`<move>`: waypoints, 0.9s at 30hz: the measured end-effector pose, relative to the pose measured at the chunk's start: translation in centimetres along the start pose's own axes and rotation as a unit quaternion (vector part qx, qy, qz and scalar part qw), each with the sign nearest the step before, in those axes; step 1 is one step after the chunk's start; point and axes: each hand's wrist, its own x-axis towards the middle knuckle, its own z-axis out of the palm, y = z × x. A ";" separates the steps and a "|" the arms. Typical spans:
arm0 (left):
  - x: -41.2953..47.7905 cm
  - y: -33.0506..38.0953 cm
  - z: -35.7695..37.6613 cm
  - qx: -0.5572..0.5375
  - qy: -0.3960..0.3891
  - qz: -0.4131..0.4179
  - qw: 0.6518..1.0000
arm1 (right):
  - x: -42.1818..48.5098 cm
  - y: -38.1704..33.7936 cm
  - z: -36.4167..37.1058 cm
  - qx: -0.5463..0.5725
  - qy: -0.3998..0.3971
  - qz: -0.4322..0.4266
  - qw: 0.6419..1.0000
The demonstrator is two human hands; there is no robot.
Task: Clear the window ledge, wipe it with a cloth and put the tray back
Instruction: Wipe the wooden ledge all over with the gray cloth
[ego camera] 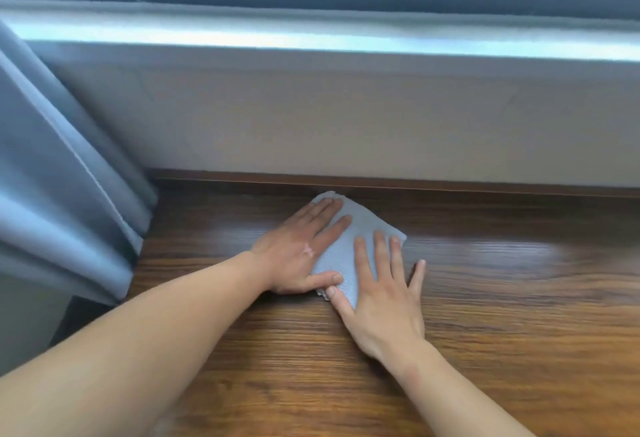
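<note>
Your grip is released on both sides: your left hand [294, 251] and right hand [382, 301] lie flat, fingers straight, pressing the pale blue cloth [363, 225] under them. The cloth lies on the wooden window ledge [502, 305], near its back edge below the wall [311, 118], right of the grey curtain [52, 166].

We see a brown wooden ledge [502, 315] with a plain grain. One folded pale blue cloth [362, 228] lies flat on it, near its back edge, with our left hand [298, 253] and right hand [384, 301] laid flat on top; the right little finger touches the wood
</note>
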 end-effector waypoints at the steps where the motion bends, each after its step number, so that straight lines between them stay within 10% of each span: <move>1: -1.1 -0.9 0.1 -0.002 0.002 -0.010 1.000 | 0.3 -1.1 0.1 -0.006 -0.002 -0.010 1.000; 27: -17.4 -12.4 0.5 0.006 0.045 -0.265 0.963 | 8.5 -18.4 0.8 -0.070 -0.007 -0.241 0.968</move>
